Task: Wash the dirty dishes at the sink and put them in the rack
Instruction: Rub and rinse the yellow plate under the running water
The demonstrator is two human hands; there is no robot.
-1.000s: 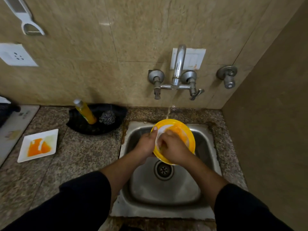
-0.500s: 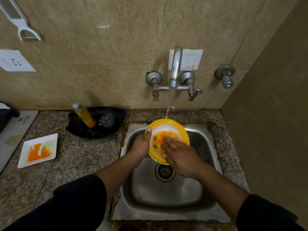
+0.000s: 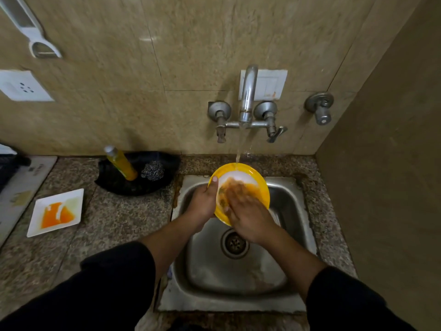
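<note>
A round yellow plate [image 3: 259,180] with a white, orange-smeared centre is held tilted over the steel sink [image 3: 291,211], under water running from the wall tap [image 3: 247,99]. My left hand [image 3: 204,201] grips the plate's left rim, thumb on the front face. My right hand [image 3: 248,211] lies flat on the plate's face with straight fingers, blurred by motion. A white square plate [image 3: 71,199] with orange residue rests on the counter at the left. No rack is in view.
A black dish [image 3: 167,163] behind the counter holds an orange soap bottle [image 3: 121,163] and a steel scrubber [image 3: 152,172]. The granite counter [image 3: 119,223] runs left of the sink. A side wall [image 3: 381,187] stands close on the right. The sink drain [image 3: 235,242] is uncovered.
My right hand has slid up and across the plate's face, rubbing it. The left hand keeps its grip on the rim. Water keeps running onto the plate's top edge.
</note>
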